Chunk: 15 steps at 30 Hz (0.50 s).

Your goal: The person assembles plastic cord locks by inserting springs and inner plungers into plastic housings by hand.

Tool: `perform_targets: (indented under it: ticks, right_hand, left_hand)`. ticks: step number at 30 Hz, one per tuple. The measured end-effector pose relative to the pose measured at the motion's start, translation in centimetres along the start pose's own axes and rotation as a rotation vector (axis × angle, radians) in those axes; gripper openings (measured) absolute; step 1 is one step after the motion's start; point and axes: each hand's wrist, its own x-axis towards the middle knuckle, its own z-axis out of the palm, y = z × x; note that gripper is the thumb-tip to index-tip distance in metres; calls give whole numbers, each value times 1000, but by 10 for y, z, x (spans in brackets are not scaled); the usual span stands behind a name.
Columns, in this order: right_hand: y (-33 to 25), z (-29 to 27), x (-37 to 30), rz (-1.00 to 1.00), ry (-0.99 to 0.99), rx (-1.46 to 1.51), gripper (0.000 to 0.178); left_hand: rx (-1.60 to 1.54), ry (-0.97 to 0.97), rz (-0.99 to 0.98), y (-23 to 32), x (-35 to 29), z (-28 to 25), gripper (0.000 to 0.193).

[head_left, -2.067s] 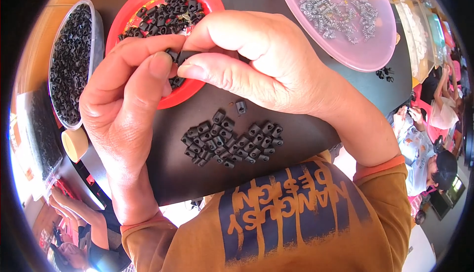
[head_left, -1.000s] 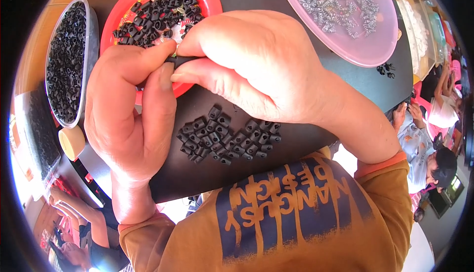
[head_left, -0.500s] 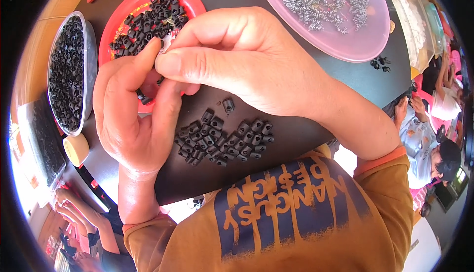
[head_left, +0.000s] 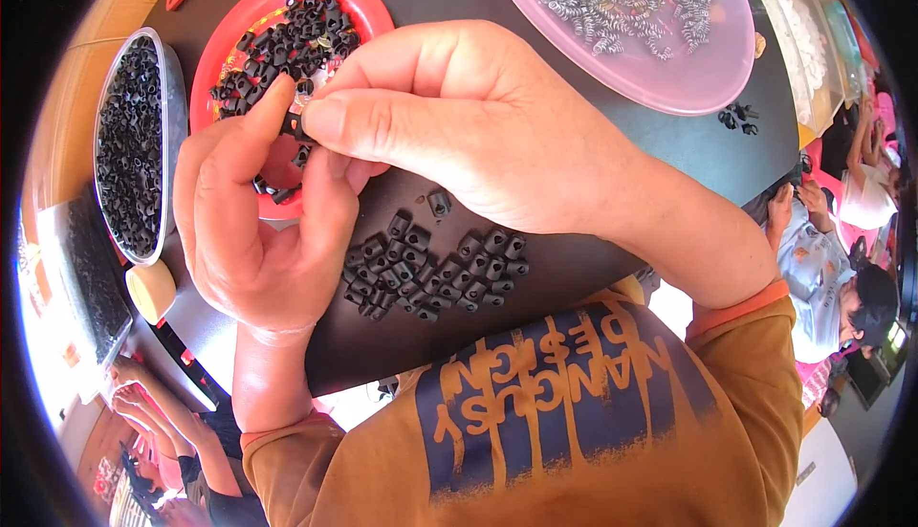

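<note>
My left hand and my right hand meet above the near edge of a red plate. Between their fingertips sits a small black plastic piece, which looks like a cord-lock part, mostly covered by my fingers. Thumb and forefinger of the right hand pinch it, while the left fingers curl around its other side. Loose black pieces of similar kind fill much of the plate. Nearer me on the dark table lies a group of short black cylinders with side holes, with one cylinder apart.
At the far right, a pinkish translucent lid or tray carries many small metal springs. Several black bits lie beside it. An oval tub of black pieces stands left, near a yellowish round object. Other people sit on both sides.
Both hands have shifted slightly, still pressed together at the fingertips. More of the black piece now shows between them. The cylinders on the table lie as before.
</note>
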Motion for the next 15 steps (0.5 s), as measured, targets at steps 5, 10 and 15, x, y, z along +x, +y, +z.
perform_targets:
  ticks: [5, 10, 15]
  right_hand:
    - [6, 0, 0, 0, 2, 11, 26]
    - [5, -4, 2, 10, 13, -92, 26]
    - [9, 1, 3, -98, -10, 50, 26]
  left_hand:
    - [5, 34, 19, -3, -1, 4, 43]
    - [19, -5, 10, -3, -2, 1, 40]
    - [59, 2, 87, -1, 2, -1, 37]
